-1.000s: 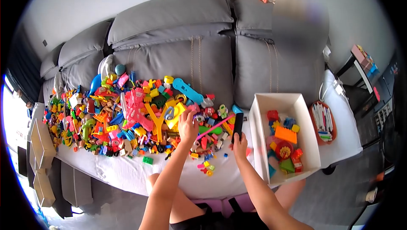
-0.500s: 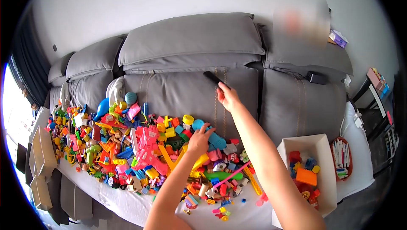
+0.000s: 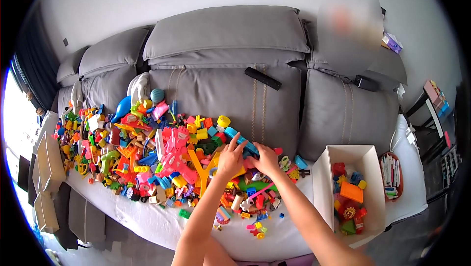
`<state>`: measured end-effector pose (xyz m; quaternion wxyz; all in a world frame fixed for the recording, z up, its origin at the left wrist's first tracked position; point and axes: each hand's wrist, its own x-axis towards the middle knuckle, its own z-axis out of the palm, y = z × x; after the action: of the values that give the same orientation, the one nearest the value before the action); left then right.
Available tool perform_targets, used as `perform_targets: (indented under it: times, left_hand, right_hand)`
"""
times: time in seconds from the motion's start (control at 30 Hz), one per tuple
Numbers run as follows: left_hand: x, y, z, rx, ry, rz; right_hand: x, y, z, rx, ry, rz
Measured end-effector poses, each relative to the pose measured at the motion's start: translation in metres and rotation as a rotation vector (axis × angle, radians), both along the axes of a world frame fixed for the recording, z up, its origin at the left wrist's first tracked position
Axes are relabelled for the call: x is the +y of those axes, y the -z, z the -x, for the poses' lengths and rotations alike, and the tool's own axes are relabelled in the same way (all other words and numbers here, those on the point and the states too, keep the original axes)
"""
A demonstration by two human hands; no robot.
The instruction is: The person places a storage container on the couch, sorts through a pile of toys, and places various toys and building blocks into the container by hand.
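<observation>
Both my hands are at the right part of a big heap of mixed toys. My left hand has its fingers spread over the heap, at the left end of a blue toy. Beside it, my right hand reaches in at the toy's right end; its fingertips are hidden among the pieces. A yellow Y-shaped piece and a pink toy are left of my hands. The black remote lies on the grey sofa back behind them.
A white box holding an orange block and other toys stands at the right. Past it is an orange-rimmed basket of pens. Grey cushions line the back, and a black box rests on them.
My right hand has let go of the black remote, which now lies on the sofa back, and has come down beside my left hand. Earlier it carried the remote up from beside the white box.
</observation>
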<state>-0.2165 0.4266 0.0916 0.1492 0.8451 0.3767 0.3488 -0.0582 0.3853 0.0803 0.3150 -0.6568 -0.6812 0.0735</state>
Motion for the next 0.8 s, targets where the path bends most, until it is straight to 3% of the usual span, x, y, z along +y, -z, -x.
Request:
perform_targets:
  times: [0.13, 0.23, 0.33, 0.4, 0.43, 0.47, 0.53, 0.6, 0.67, 0.8]
  left_hand:
    - [-0.043, 0.008, 0.015, 0.205, -0.152, -0.048]
    - [-0.071, -0.001, 0.022, 0.392, -0.181, 0.083]
    - [-0.095, -0.001, 0.029, 0.383, -0.176, -0.035]
    - [-0.104, 0.007, 0.035, 0.511, -0.150, 0.010]
    - [-0.106, 0.015, 0.037, 0.545, -0.156, -0.007]
    - [-0.108, 0.025, 0.039, 0.579, -0.161, -0.026]
    - [-0.122, 0.011, 0.035, 0.354, -0.258, 0.104]
    - [-0.134, 0.002, 0.028, 0.115, -0.312, 0.017]
    - [-0.150, -0.012, 0.018, -0.143, -0.312, -0.081]
    - [-0.187, -0.036, -0.018, -0.378, -0.510, -0.225]
  right_hand:
    - [-0.010, -0.004, 0.003, -0.008, 0.146, -0.054]
    - [-0.023, -0.009, -0.001, 0.068, 0.154, -0.091]
    - [-0.048, -0.013, -0.002, 0.196, 0.273, -0.183]
    - [-0.071, -0.008, -0.005, 0.659, 0.219, -0.085]
    - [-0.082, -0.010, 0.001, 0.805, 0.223, -0.243]
    - [-0.102, -0.012, 0.002, 1.091, 0.222, -0.147]
    - [-0.144, -0.019, 0.004, 1.415, 0.347, 0.097]
    - [-0.182, -0.020, 0.010, 1.607, 0.374, 0.133]
    - [-0.217, -0.010, 0.007, 1.631, 0.357, 0.172]
    - [-0.279, -0.020, -0.004, 1.622, 0.277, 0.067]
